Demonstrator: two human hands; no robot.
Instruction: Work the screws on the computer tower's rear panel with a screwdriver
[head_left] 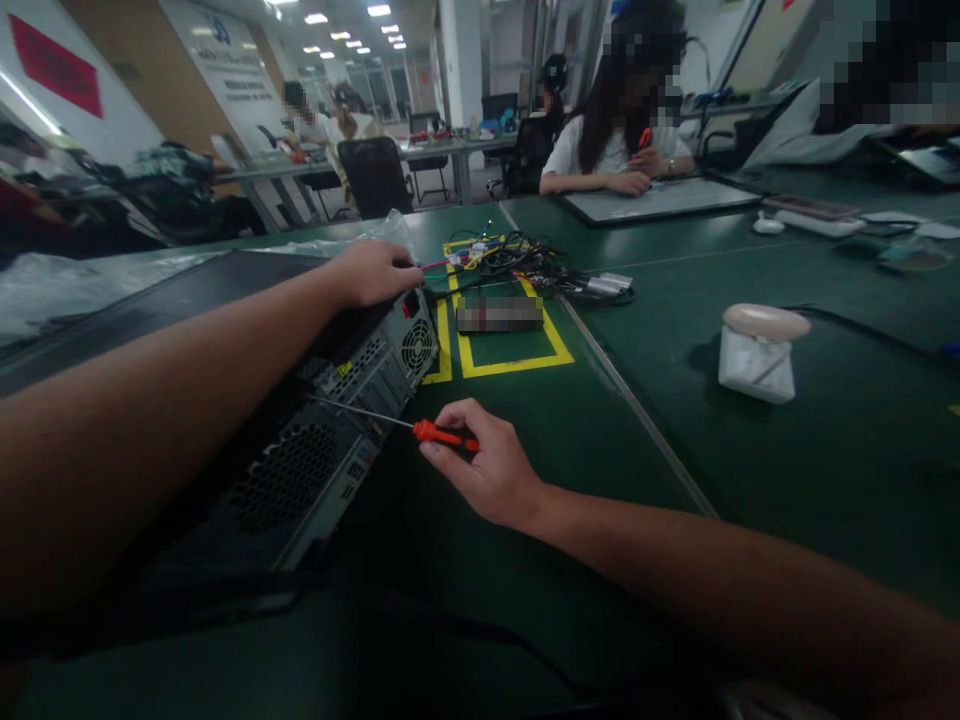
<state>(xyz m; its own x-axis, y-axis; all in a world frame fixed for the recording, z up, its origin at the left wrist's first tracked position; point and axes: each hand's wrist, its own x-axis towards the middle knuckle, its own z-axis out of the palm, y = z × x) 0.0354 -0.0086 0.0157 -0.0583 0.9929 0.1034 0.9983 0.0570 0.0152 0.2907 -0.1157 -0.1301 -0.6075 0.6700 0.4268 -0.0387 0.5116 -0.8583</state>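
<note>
A computer case (375, 372) lies on the green table at the left, with its rear panel, round fan vent and ports facing the right. My left hand (379, 272) is closed over the far top corner of the case, its fingers curled at the edge and partly hidden. In my right hand (491, 465) is a screwdriver (429, 431) with a red and black handle, pinched between thumb and fingers. Its long thin shaft points left to the rear panel, and the tip reaches the case near a slot area. Whether the tip sits in a screw is too dark to tell.
Tangled cables (536, 258) lie beyond the case by yellow tape marks (517, 368), beside a blurred dark block (499, 314). A small white box (756, 365) with a rounded lid stands at the right. Across the table a person (600, 150) leans over a board (667, 200).
</note>
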